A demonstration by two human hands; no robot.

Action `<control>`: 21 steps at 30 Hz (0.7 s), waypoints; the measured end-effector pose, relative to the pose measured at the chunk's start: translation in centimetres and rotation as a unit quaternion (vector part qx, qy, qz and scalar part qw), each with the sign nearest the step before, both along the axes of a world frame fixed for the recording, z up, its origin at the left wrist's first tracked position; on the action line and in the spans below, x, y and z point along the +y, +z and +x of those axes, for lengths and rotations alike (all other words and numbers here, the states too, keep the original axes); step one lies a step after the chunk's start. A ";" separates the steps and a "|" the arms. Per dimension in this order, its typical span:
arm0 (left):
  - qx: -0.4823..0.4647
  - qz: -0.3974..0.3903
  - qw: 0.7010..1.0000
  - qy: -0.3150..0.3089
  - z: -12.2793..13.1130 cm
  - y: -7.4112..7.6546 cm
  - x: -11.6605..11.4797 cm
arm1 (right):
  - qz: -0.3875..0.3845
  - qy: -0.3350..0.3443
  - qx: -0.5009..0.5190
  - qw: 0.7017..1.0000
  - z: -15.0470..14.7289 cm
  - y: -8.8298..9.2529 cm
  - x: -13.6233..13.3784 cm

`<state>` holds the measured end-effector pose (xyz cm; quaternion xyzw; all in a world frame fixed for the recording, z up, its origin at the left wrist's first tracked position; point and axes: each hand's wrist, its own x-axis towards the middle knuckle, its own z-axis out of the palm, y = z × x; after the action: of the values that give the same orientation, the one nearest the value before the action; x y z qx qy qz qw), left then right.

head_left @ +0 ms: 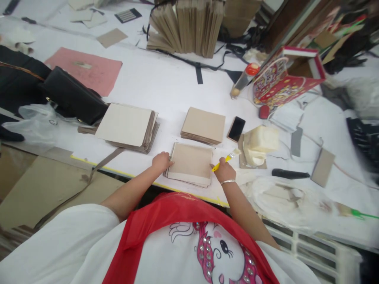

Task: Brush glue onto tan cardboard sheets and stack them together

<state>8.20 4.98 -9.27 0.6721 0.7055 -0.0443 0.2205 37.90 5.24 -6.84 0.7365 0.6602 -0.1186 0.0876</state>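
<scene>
Right hand (pixel 226 172) around yellow brush (pixel 227 158), bristles toward far right; left hand (pixel 161 162), grip unclear, at sideways-long board stack (pixel 191 161).

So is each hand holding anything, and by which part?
The right hand holds a brush by its yellow handle. The left hand touches the near card stack at its left edge; grip unclear.

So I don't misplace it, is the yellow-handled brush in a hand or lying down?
In hand: the right hand holds the yellow-handled brush, its pale bristles pointing away from the board stack.
</scene>
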 end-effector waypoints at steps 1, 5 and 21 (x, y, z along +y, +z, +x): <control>0.007 0.045 0.999 -0.027 0.6 0.2 -0.1 | 0.024 -0.017 0.011 0.999 0.5 1.0 0.1; -0.056 0.157 0.971 -0.171 4.6 -0.7 -1.0 | 0.098 -0.105 0.207 0.968 2.1 4.6 0.4; -0.093 0.178 0.928 -0.314 5.2 -5.6 -1.7 | -0.007 -0.072 0.589 0.805 -12.2 -1.8 7.1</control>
<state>13.39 3.27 -14.85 0.8887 0.4309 0.0780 0.1362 25.71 12.33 -8.67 0.5699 0.5294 -0.5402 -0.3211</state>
